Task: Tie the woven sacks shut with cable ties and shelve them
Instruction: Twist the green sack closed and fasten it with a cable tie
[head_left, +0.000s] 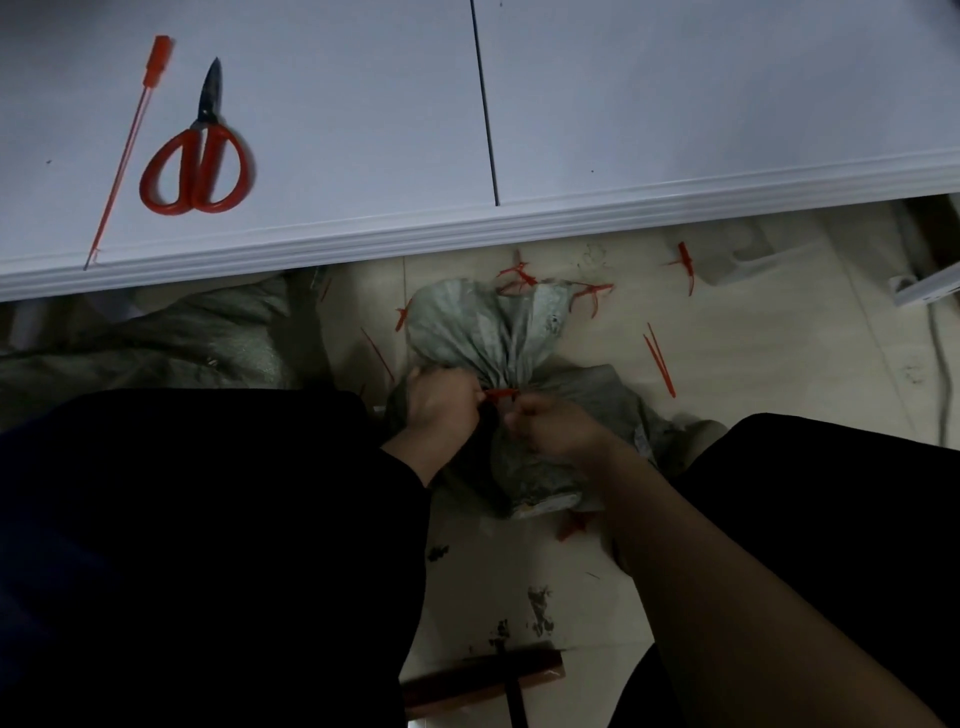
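Your left hand (441, 408) and right hand (550, 427) both pinch the red plastic cable tie (502, 393) round the gathered neck of the grey woven sack (480, 327), which sits on the tiled floor (779, 364) between your knees. Cinching looks unfinished; trimming and shelving remain.

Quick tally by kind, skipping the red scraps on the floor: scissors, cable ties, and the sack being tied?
Scissors: 1
Cable ties: 2
Woven sack being tied: 1
Total: 4
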